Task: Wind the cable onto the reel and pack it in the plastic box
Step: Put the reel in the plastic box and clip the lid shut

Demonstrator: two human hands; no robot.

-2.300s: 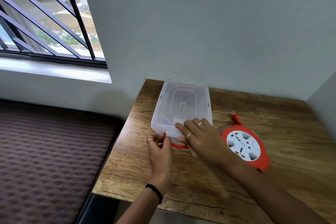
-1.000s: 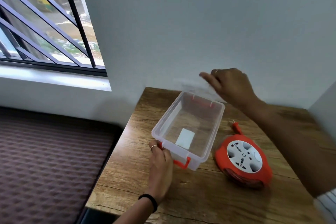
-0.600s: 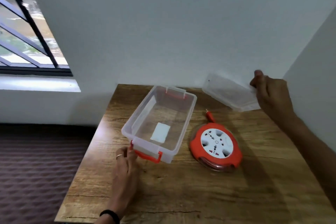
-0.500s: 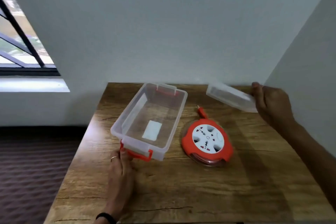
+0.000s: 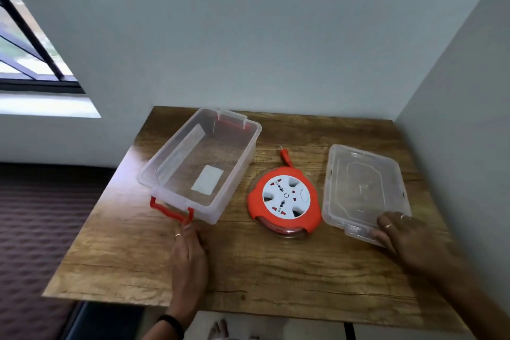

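Observation:
The clear plastic box (image 5: 154, 174) stands open and empty on the left of the wooden table (image 5: 276, 270), with a white label on its floor. Its red latch (image 5: 171, 208) hangs at the near end. My left hand (image 5: 189, 251) lies flat on the table, fingertips touching that latch. The orange cable reel (image 5: 285, 196) with a white socket face lies flat mid-table, its cable wound in and only the orange plug (image 5: 285, 156) sticking out behind. The clear lid (image 5: 361, 185) lies flat on the right. My right hand (image 5: 405, 232) holds its near right corner.
Grey walls close the table off at the back and along the right side. A maroon quilted mattress (image 5: 41, 215) lies lower down on the left, under a barred window (image 5: 33, 44). Bare table surface stretches along the near edge between my hands.
My right hand lifted the lid off the box, carried it over to the right and set it flat on the table. My left hand stayed at the box's near latch.

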